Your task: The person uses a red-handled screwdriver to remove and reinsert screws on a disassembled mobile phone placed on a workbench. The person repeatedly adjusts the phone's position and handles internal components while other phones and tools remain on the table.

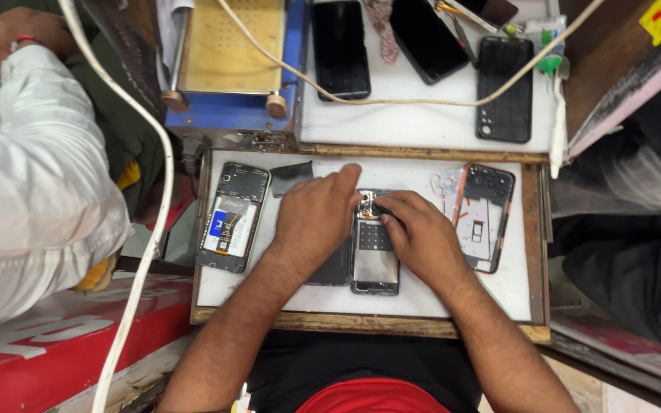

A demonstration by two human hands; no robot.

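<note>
An opened phone point(375, 256) with its back off lies in the middle of a white work board point(415, 302). My left hand point(317, 214) rests flat on the board beside it, over a dark panel point(332, 269), index finger stretched toward the phone's top end. My right hand point(415, 233) presses its fingertips onto the exposed circuit area at the phone's top; whether it pinches a small part is hidden. Another opened phone point(232, 216) with a visible battery lies at the board's left. A phone frame point(483, 218) lies at the right.
A blue and yellow heating machine point(231, 61) stands behind the board. Several dark phones and a back cover point(505, 88) lie on a white surface point(415, 122) beyond. A white cable point(143, 229) hangs at left. Another person's white sleeve point(32, 176) is at far left.
</note>
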